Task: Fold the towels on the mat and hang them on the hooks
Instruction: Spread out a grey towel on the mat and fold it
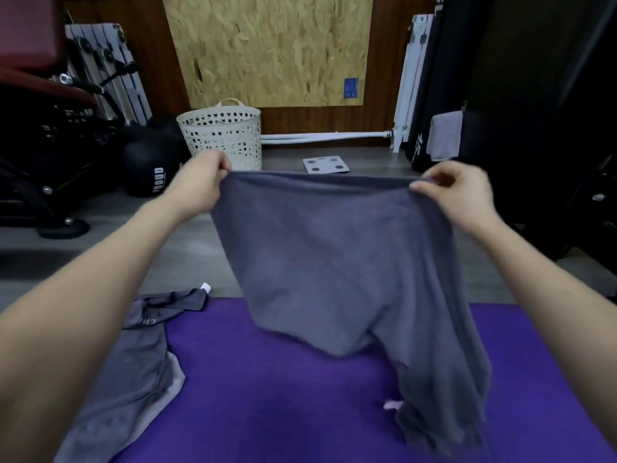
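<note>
Grey towel hangs in the air over the purple mat, its top edge pulled straight between 2 hands. The left hand pinches the left corner with fingers curled over the hem, and the right hand pinches the right corner between thumb and fingers. The left side of the cloth hangs clear of the mat, while the right side droops longer and bunches onto the mat near its front edge, beside a small pale tag.

Bare mat lies open between this towel and a second grey towel, which lies crumpled across the mat's left edge and spills onto the floor. Its white tag sticks up at the far corner, and pale printed letters on it are too blurred to read fully.

Beyond the mat the floor is open up to a white basket and a flat scale. A black ball on the left reads "PROUD".
</note>
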`<state>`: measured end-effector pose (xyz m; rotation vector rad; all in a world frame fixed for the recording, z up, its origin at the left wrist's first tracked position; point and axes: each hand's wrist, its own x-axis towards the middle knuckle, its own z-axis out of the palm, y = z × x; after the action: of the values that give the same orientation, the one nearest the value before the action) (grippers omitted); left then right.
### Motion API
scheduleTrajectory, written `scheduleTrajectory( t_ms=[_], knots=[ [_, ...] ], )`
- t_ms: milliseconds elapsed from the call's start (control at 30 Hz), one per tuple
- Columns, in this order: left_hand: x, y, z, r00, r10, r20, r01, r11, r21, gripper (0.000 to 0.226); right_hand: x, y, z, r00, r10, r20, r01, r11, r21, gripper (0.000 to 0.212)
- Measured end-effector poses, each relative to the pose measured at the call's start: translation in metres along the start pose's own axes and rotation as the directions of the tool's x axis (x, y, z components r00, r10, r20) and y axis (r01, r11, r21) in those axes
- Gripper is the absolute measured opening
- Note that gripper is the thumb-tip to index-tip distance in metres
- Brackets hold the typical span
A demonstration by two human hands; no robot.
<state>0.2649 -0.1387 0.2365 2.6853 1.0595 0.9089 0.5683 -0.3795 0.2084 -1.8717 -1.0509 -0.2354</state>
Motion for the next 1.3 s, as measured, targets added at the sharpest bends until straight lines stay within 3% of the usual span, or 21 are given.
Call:
scheduleTrajectory(
  t_ms=[100, 267, 367, 500, 600, 700, 767, 800, 833, 967, 1033, 1133, 1200, 1300],
  knots=[
    [-0.011, -0.021, -0.011, 1.0, 0.009, -0.025, -0.009, 1.0, 0.004, 0.012, -0.024, -0.015, -0.006, 0.994, -0.106, 0.005, 0.106, 0.993, -0.052, 0.017],
    [-0.101, -0.063, 0.02, 0.969, 0.213, 0.123, -0.215, 0.977, 0.006, 0.013, -0.128, 0.027, 0.022, 0.932, -0.205, 0.297, 0.224, 0.974, -0.029, 0.019],
    [-0.169, -0.091, 0.053, 0.864, 0.32, 0.388, -0.341, 0.94, -0.015, 0.019, -0.202, 0.058, 0.053, 0.847, -0.179, 0.5, 0.216, 0.976, -0.016, 0.017],
    [-0.255, -0.135, 0.1, 0.691, 0.234, 0.684, -0.273, 0.961, -0.053, 0.045, -0.277, 0.087, 0.088, 0.71, -0.073, 0.7, 0.149, 0.988, -0.048, 0.011],
    [-0.295, -0.142, 0.117, 0.554, 0.143, 0.82, -0.265, 0.964, 0.011, 0.04, -0.3, 0.088, 0.101, 0.548, 0.051, 0.835, 0.065, 0.993, -0.103, 0.021],
    [-0.313, -0.138, 0.126, 0.26, -0.042, 0.965, -0.291, 0.949, 0.12, 0.029, -0.313, 0.08, 0.111, 0.231, 0.164, 0.959, 0.098, 0.977, -0.191, 0.019],
    [-0.319, -0.137, 0.133, 0.132, -0.077, 0.988, -0.289, 0.951, 0.113, 0.03, -0.319, 0.077, 0.117, 0.097, 0.221, 0.97, 0.096, 0.968, -0.23, 0.022],
    [-0.321, -0.137, 0.139, 0.125, -0.072, 0.99, -0.282, 0.954, 0.105, 0.032, -0.32, 0.076, 0.119, 0.103, 0.235, 0.966, 0.071, 0.967, -0.243, 0.02],
    [-0.321, -0.138, 0.145, 0.149, -0.05, 0.988, -0.278, 0.956, 0.09, 0.034, -0.32, 0.075, 0.121, 0.158, 0.245, 0.957, 0.02, 0.968, -0.251, 0.017],
    [-0.308, -0.134, 0.175, 0.423, 0.104, 0.9, -0.222, 0.975, -0.009, 0.032, -0.307, 0.077, 0.121, 0.533, 0.345, 0.772, -0.194, 0.939, -0.285, 0.021],
    [-0.297, -0.126, 0.193, 0.533, 0.18, 0.827, -0.157, 0.981, -0.112, 0.026, -0.297, 0.095, 0.118, 0.639, 0.433, 0.636, -0.291, 0.901, -0.321, 0.025],
    [-0.28, -0.104, 0.213, 0.659, 0.272, 0.701, -0.122, 0.959, -0.257, 0.017, -0.287, 0.125, 0.108, 0.67, 0.573, 0.473, -0.454, 0.82, -0.349, 0.003],
    [-0.269, -0.083, 0.224, 0.71, 0.293, 0.64, -0.132, 0.949, -0.288, 0.013, -0.28, 0.135, 0.105, 0.66, 0.632, 0.406, -0.471, 0.77, -0.431, 0.024],
    [-0.253, -0.047, 0.238, 0.759, 0.287, 0.585, -0.133, 0.947, -0.291, 0.013, -0.265, 0.142, 0.122, 0.763, 0.506, 0.402, -0.226, 0.792, -0.568, 0.035]
  ],
)
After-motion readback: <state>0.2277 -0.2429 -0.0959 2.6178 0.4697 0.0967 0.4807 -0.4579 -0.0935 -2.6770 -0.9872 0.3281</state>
